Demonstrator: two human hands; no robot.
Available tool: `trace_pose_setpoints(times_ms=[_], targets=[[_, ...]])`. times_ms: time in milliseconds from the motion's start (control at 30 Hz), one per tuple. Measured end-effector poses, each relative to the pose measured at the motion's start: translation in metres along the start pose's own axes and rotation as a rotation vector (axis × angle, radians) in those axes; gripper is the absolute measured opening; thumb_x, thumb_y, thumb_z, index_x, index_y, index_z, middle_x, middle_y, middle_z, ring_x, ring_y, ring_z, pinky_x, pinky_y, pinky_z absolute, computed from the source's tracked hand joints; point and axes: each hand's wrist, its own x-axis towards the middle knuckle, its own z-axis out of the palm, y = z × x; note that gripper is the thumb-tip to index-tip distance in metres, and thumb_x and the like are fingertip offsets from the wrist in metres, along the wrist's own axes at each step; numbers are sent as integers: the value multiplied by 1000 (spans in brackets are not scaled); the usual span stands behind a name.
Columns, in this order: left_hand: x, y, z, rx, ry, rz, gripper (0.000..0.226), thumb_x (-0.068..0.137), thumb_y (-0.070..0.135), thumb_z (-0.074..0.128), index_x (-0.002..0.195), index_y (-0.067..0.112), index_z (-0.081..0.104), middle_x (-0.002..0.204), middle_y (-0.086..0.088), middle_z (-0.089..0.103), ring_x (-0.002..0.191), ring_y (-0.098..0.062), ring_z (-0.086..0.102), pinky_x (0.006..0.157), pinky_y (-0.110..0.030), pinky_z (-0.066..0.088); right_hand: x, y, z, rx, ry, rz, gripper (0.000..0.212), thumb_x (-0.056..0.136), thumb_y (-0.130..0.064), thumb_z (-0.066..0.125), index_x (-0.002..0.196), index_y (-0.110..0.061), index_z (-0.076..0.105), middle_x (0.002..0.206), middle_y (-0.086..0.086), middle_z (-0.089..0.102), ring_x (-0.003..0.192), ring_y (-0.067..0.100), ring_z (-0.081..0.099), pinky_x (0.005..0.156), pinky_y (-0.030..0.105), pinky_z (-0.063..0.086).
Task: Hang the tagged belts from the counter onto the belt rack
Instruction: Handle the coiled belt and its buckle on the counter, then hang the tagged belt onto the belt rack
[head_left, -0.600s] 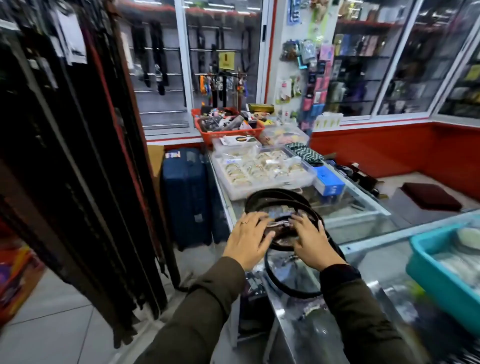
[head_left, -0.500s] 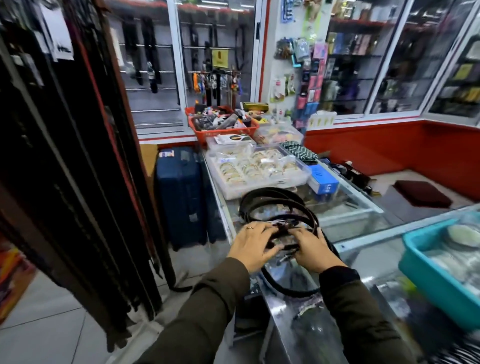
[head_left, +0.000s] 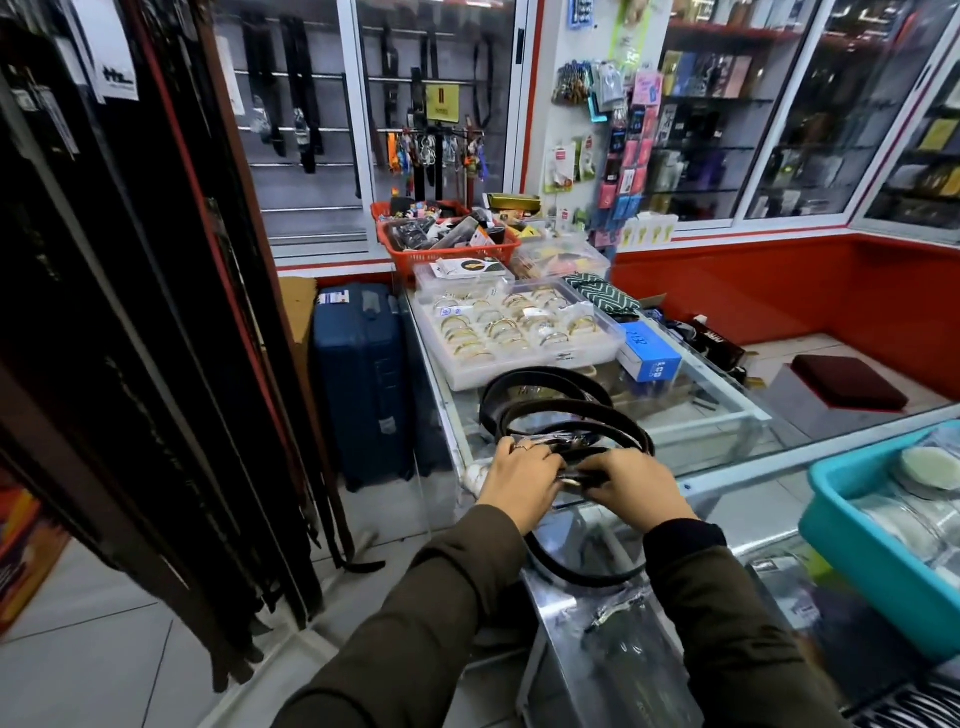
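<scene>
Hands (head_left: 524, 480) drawn nearer, belts (head_left: 561, 410) gripped, labels unreadable

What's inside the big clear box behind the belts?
The clear box holds rows of gold-coloured bangles, some with white tags. What lies beneath them is hidden.

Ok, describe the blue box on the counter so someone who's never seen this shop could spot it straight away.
Start at the glass counter running away from the person's hands. Beyond the looped black belts lies a clear tray of gold bangles; the blue box lies against that tray's right side. It is the only solid bright-blue carton there, long, with white print on its near end.
</scene>
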Motion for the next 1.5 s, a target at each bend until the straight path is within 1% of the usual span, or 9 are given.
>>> trace_pose_setpoints(times_ms=[600, 900, 967, 1033, 1167, 1300, 1367, 1433, 1500], targets=[[-63, -111, -112, -13, 415, -129, 31, 100, 32, 54, 125, 17, 65, 113, -2, 66, 104, -27, 58, 85, -34, 39, 39, -132, -73, 45, 225, -422, 32, 87, -32, 71, 118, -28, 73, 107, 6, 78, 106, 31, 70, 85, 38, 54], [-142, -164, -172, -47, 686, -341, 32, 90, 33, 69, 122, 26, 72, 126, 3, 58, 126, -16, 50, 109, -28, 40, 60, -223, -64, 601, 45, -643, 33, 78, -22, 84, 99, -32, 61, 101, -10, 72, 106, 10, 70, 91, 32, 56], [-153, -164, -179, -188, 765, -476, 39, 89, 35, 73, 127, 30, 68, 126, 6, 54, 122, -13, 51, 105, -22, 41, 59, -240, -65, 763, -22, -646, 30, 79, -20, 84, 97, -25, 61, 102, -11, 71, 102, -7, 64, 88, 10, 49], [-157, -162, -183, -487, 843, -611, 45, 88, 31, 76, 131, 27, 60, 119, 6, 58, 105, -11, 62, 92, -20, 51, 56, -257, -68, 893, -67, -652, 30, 80, -21, 84, 98, -22, 60, 103, -13, 71, 99, -14, 60, 84, 3, 46], [-158, -171, -186, -1071, 947, -843, 38, 91, 25, 75, 119, 1, 66, 104, -19, 73, 96, -29, 74, 79, -38, 64, 51, -286, -68, 1100, -111, -705, 39, 82, -20, 82, 107, -14, 53, 101, -6, 76, 95, -4, 72, 80, 13, 54], [-166, -176, -197, -1228, 944, -812, 29, 94, 14, 70, 118, -2, 68, 98, -7, 75, 88, -13, 74, 73, -25, 63, 51, -305, -63, 1173, -89, -682, 34, 79, -27, 85, 98, -20, 58, 98, 8, 78, 96, 22, 75, 84, 28, 59], [-170, -180, -204, -1231, 976, -795, 30, 93, 9, 70, 119, -6, 68, 98, -8, 74, 88, -15, 73, 73, -23, 63, 50, -312, -63, 1179, -65, -642, 28, 77, -32, 86, 92, -21, 65, 98, 0, 77, 99, 18, 74, 83, 22, 58], [-170, -184, -211, -1206, 1022, -787, 33, 92, 8, 71, 120, -8, 67, 102, -12, 74, 90, -16, 73, 72, -23, 62, 47, -316, -61, 1151, -74, -629, 17, 78, -39, 83, 86, -32, 69, 112, -3, 72, 116, 18, 68, 96, 30, 56], [-170, -187, -220, -1202, 1073, -779, 37, 91, 11, 72, 122, -8, 67, 110, -18, 74, 95, -19, 73, 73, -26, 63, 44, -320, -58, 1030, -128, -609, 13, 82, -47, 77, 91, -41, 70, 147, 5, 51, 146, 24, 38, 117, 45, 36]])
